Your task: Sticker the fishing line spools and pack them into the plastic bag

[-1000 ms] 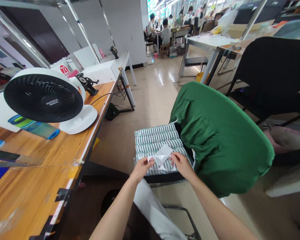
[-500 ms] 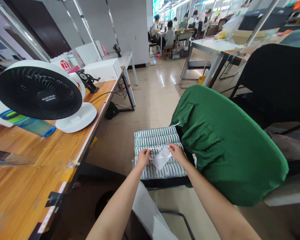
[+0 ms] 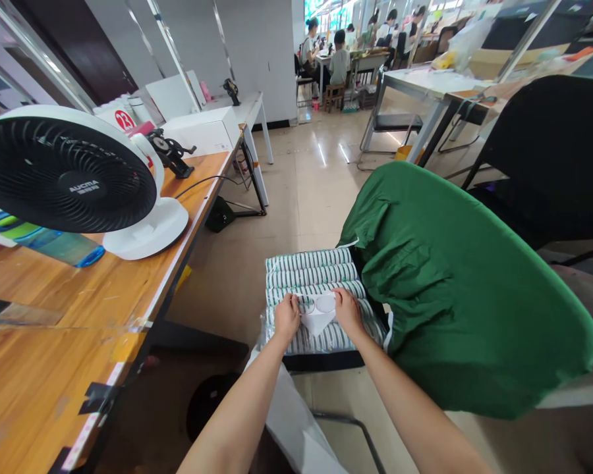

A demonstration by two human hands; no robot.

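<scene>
A small white piece with two round openings and a pointed lower flap [image 3: 318, 321] is stretched between my hands. My left hand [image 3: 287, 317] pinches its left end, and my right hand [image 3: 348, 311] pinches its right end. Beneath them lies a cushion-like stack of striped grey, white and green rolls [image 3: 313, 262], partly under clear plastic, on a dark seat. Beside it on the right is a large green fabric cover [image 3: 464, 283].
On the left, a wooden table [image 3: 44, 355] carries a fan [image 3: 79, 178] and a blue bottle [image 3: 69, 249]. A black chair [image 3: 548, 151] stands at right. People [image 3: 339, 62] sit at tables in the far background.
The view has shifted slightly, and the fan sits further left in it. Both hands still hold the white piece, with the fingers now curled more around its ends.
</scene>
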